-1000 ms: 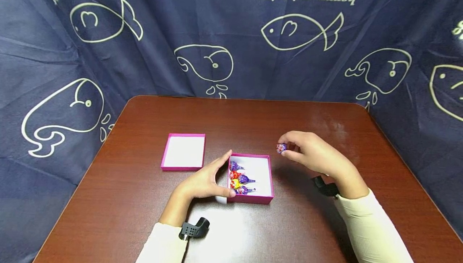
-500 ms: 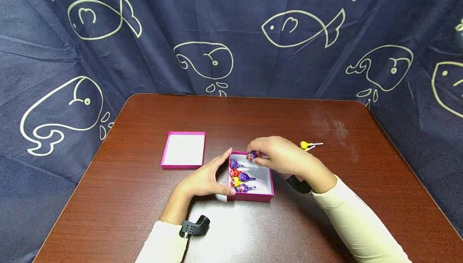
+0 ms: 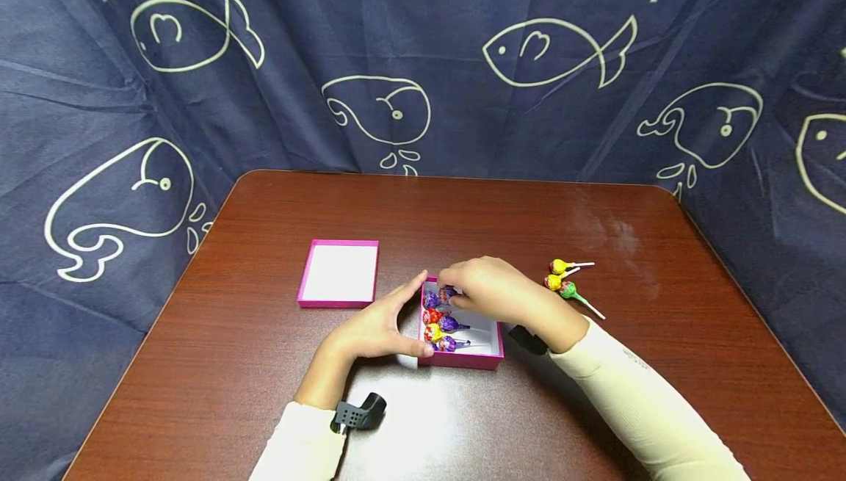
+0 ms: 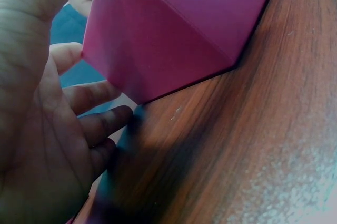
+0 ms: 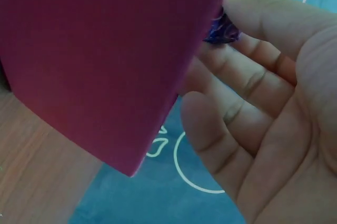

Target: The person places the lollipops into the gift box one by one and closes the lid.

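Note:
A pink box (image 3: 463,361) with a white inside sits on the brown table. My left hand (image 3: 379,330) holds it at its left side, thumb at the front corner and index fingertip at the back corner. My right hand (image 3: 489,288) reaches in over the back of the box and pinches a purple-wrapped lollipop (image 5: 224,31), whose stick is hidden by the hand. Inside, along the left wall, lie a purple lollipop (image 3: 431,300), a red one, a yellow lollipop (image 3: 433,332) and more purple ones, their heads toward the left.
A shallow pink lid (image 3: 332,304), white inside, lies back left of the box. To the right on the table are two yellow lollipops (image 3: 559,266) and a green lollipop (image 3: 569,290). A dark blue curtain (image 3: 456,128) with fish drawings hangs behind the table (image 3: 218,363).
My right hand has moved left from beside the box to inside its back part, bringing the purple lollipop along. The lollipops on the right have come into sight. My left hand stays put.

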Motion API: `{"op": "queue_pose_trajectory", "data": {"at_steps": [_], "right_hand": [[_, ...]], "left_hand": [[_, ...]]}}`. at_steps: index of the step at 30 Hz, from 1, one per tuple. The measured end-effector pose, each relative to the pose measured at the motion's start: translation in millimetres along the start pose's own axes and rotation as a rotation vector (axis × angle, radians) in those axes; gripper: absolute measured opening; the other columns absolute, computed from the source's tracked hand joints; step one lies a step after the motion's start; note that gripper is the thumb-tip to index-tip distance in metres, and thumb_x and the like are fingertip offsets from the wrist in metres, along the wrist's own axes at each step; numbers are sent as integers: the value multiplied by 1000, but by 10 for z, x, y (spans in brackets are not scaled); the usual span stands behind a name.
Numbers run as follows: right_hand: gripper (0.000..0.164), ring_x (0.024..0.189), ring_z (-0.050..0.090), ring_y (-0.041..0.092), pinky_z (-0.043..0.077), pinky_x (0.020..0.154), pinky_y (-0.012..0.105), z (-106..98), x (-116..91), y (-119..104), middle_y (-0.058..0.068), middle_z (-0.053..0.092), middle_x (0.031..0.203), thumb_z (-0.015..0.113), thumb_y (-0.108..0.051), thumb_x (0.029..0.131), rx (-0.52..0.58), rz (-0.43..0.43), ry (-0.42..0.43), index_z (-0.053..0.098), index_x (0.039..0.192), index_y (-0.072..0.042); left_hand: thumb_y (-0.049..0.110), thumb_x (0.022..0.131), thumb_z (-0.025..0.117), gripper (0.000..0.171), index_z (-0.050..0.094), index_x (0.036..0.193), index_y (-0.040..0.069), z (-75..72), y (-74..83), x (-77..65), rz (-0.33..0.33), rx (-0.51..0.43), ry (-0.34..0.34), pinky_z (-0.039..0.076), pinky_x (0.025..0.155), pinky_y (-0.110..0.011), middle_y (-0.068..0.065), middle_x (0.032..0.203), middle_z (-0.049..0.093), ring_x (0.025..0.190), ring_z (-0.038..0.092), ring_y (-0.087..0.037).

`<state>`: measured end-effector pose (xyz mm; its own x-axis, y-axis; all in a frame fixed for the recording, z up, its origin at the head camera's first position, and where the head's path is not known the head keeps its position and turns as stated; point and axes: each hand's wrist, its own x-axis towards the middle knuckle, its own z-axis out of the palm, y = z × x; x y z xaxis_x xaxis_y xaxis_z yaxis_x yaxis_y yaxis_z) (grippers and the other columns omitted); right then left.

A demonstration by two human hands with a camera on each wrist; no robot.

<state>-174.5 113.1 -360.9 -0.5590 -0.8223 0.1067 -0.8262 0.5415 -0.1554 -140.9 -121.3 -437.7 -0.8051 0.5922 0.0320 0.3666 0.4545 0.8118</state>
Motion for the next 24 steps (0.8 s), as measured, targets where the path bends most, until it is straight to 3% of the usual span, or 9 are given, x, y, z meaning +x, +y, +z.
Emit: {"op": "queue_pose_trajectory", "data": {"at_steps": [14,24], "right_hand": [[17,54,44,11,43,49,36,202,-5,-71,-8,54,66,78,-13,80,-134,44,-49,62,81,-17],[19,56,48,10,47,53,36,280,-5,-81,-9,58,69,78,-14,81,-168,45,-54,60,79,-19]], "left_hand": [[39,73,88,115,18,160,13,-6,20,-7,-1,-14,-7,17,119,-41,-7,162,22,147,20,-19],[38,73,88,115,18,160,13,-6,52,-16,-13,-29,-10,18,119,-42,-8,162,23,147,21,-20]]}}
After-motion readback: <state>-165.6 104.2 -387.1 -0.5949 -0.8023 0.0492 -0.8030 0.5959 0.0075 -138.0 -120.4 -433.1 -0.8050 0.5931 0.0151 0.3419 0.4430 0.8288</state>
